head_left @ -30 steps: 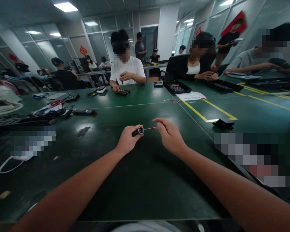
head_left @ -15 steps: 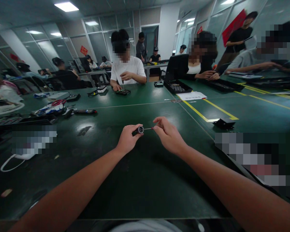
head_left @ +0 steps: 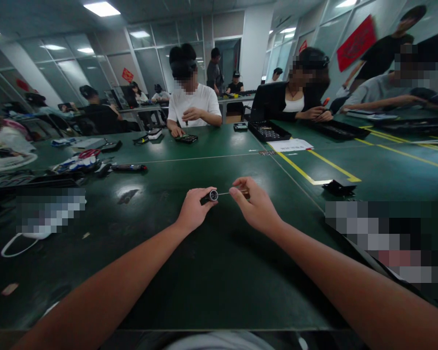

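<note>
My left hand point(head_left: 195, 209) is closed around a small black cylindrical part point(head_left: 213, 195) whose round end, with a pale rim, faces me. From the right, a screwdriver point(head_left: 224, 194) points at this part with its thin metal shaft. My right hand point(head_left: 254, 203) grips the screwdriver, and a bit of its orange-brown handle shows between thumb and fingers. The shaft's tip reaches the part's side; whether it sits in a screw is too small to tell. Both hands are held over the green table point(head_left: 211, 282).
A black marker-like tool point(head_left: 129, 168) lies left, near a pile of cables and tools point(head_left: 78, 163). Right stand a small black bracket point(head_left: 338, 187) and a blurred-out item point(head_left: 383, 240). A co-worker point(head_left: 193, 104) sits opposite, with a black tray point(head_left: 269, 131) nearby.
The fingers of my right hand have shifted slightly around the screwdriver, and more of its handle shows. My left hand and the cylindrical part stay nearly still.
</note>
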Motion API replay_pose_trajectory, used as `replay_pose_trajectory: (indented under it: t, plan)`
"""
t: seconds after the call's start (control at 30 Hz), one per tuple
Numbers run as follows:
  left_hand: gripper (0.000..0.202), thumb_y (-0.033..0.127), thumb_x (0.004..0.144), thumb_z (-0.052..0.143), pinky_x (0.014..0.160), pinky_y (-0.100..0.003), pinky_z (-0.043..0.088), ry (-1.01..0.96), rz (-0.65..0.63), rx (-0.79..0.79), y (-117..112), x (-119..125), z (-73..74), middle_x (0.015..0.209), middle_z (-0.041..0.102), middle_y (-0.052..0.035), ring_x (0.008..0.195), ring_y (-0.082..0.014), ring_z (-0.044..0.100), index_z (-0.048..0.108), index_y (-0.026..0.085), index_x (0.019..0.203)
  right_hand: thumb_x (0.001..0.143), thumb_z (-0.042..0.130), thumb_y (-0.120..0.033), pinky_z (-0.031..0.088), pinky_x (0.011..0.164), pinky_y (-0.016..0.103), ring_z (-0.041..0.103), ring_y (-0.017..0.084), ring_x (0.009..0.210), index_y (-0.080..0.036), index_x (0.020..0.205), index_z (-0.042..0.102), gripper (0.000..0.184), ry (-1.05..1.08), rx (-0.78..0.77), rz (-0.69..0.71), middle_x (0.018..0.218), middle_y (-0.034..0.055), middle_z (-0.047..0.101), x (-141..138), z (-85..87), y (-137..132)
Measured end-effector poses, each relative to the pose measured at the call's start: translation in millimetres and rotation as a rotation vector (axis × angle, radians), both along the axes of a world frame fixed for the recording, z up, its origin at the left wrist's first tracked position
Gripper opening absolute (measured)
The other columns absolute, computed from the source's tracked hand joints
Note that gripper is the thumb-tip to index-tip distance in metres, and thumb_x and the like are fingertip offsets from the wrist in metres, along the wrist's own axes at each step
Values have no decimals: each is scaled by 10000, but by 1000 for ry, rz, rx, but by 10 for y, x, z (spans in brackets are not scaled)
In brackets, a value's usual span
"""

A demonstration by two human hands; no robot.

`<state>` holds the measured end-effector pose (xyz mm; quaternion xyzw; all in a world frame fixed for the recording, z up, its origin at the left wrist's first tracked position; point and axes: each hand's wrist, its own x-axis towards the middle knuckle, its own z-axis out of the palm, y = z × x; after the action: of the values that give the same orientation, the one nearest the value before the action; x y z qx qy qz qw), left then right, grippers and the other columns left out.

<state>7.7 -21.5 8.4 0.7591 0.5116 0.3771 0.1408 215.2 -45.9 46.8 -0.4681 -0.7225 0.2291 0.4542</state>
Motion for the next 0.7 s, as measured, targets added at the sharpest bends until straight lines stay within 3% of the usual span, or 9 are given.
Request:
replay_pose_trajectory:
  t: [0.13,0.23,0.4,0.57,0.7]
  plan:
    - [376,191,852,743,1028,-430,441,3,-15,3,-2,-4,-12,1168,714,-25,1126,-240,610,687,281,1213,1018,367,-411,397,639,324,598,190,698,-228,955,611,311,-28,-17,-40,752,18,628,16,-3,13]
    - [372,192,854,741,1018,-431,445,-2,-9,-1,7,-13,-17,1164,713,-25,1118,-241,610,688,281,1211,976,441,-330,408,645,321,585,184,700,-225,1097,547,192,23,-20,-17,800,13,630,9,-34,17]
    - [367,197,855,739,1018,-434,447,0,1,-16,-3,0,9,1159,714,-31,1116,-246,611,690,273,1211,950,503,-348,426,668,316,575,176,737,-234,1003,504,125,114,-19,39,858,16,621,7,-73,35]
    - [349,200,850,741,1024,-439,448,26,-17,-13,-14,10,23,1155,719,-23,1125,-250,612,699,284,1186,1016,384,-446,403,647,322,550,170,672,-238,897,581,310,63,-21,-15,741,0,581,27,-52,44]
    - [350,199,862,726,1018,-439,451,14,-15,-20,0,-4,7,1158,716,-23,1123,-247,611,689,281,1200,978,451,-349,432,687,335,583,177,726,-239,1042,589,187,89,-30,-8,840,13,628,28,-92,63]
